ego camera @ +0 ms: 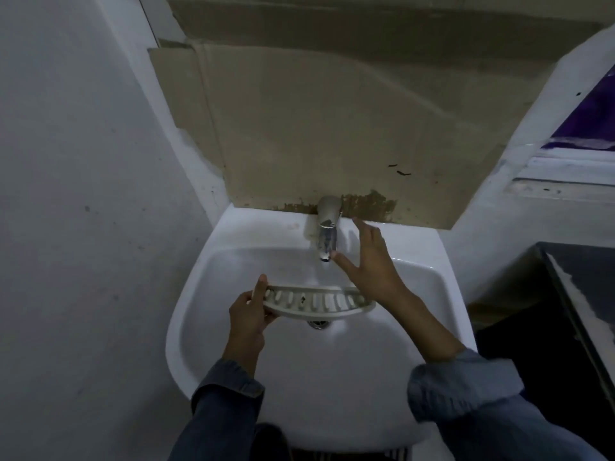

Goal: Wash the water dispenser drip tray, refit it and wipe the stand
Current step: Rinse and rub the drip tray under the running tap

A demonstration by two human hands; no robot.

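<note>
A pale, curved drip tray [317, 302] with several slots hangs over the bowl of a white sink [233, 377], just above the drain [318, 323]. My left hand [250, 311] grips the tray's left end, thumb on top. My right hand [367, 261] is open with fingers spread, right beside the chrome tap [327, 229], the thumb near the spout. That hand's wrist hides the tray's right end. A thin stream of water seems to fall from the spout toward the tray.
A beige board [332, 138] covers the wall behind the tap, stained along its bottom edge. Grey walls close in on the left. A dark counter [572, 311] stands at the right, and a window ledge [565, 174] above it.
</note>
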